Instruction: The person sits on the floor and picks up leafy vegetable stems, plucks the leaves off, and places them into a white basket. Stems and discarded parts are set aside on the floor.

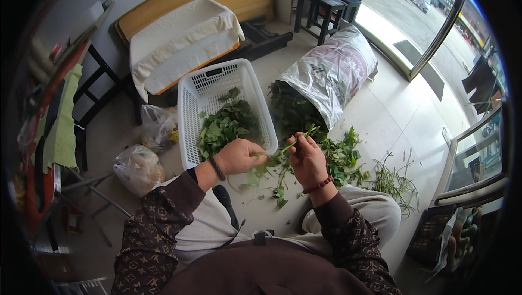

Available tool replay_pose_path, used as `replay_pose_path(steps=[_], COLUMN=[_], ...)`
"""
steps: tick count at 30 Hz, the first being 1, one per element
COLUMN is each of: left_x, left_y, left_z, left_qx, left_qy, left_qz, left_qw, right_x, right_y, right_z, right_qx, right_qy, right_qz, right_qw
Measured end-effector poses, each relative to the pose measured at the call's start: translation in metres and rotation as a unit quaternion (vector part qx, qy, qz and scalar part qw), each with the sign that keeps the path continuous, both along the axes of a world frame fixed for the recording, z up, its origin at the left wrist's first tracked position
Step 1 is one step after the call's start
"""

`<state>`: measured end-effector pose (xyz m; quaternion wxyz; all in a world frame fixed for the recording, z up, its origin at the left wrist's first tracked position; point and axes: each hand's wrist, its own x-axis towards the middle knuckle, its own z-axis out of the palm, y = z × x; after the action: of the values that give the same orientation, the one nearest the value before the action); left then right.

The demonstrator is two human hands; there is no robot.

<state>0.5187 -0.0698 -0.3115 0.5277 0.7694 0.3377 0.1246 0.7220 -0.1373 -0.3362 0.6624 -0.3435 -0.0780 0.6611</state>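
My right hand grips a green leafy stem between thumb and fingers, with the stem's upper end poking out above. At the stem's lower end, my left hand pinches a green part of it; motion blur hides the detail. Left of centre stands a white slotted plastic basket, and picked green leaves lie inside it. A white woven sack rests on its side, its mouth towards me and full of dark leafy greens. More leafy stems are spread on the floor below the mouth.
Bare stems form a heap at right on the tiled floor. Bagged goods sit left of the basket. A cloth-draped white box, dark stools and a glass door stand around. A vegetable crate is lower right.
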Motion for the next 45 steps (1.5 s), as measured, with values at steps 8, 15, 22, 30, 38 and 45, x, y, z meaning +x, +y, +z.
replay_pose_path(steps=[8, 15, 22, 30, 38, 45], left_x=[0.003, 0.005, 0.006, -0.036, -0.021, 0.005], left_y=[-0.009, -0.009, -0.006, 0.062, 0.032, 0.006], left_z=[0.003, 0.005, -0.004, -0.014, 0.011, 0.012], left_qx=[0.033, 0.114, 0.102, 0.156, 0.071, 0.003], left_qy=[-0.047, -0.073, -0.058, 0.022, -0.079, -0.034], left_qz=[-0.012, 0.036, 0.109, 0.297, 0.133, -0.012], left_qw=[0.998, 0.990, 0.987, 0.942, 0.985, 0.999], right_x=[-0.006, -0.012, -0.017, -0.009, -0.003, -0.007], right_y=[0.000, -0.007, -0.008, -0.007, -0.003, -0.004], right_z=[-0.002, 0.010, 0.004, 0.007, 0.002, 0.000], right_qx=[-0.019, -0.003, 0.028, -0.004, 0.006, 0.024], right_qy=[-0.013, -0.032, -0.045, 0.016, 0.035, 0.051], right_qz=[-0.005, 0.078, 0.107, 0.044, 0.025, 0.048], right_qw=[1.000, 0.996, 0.993, 0.999, 0.999, 0.997])
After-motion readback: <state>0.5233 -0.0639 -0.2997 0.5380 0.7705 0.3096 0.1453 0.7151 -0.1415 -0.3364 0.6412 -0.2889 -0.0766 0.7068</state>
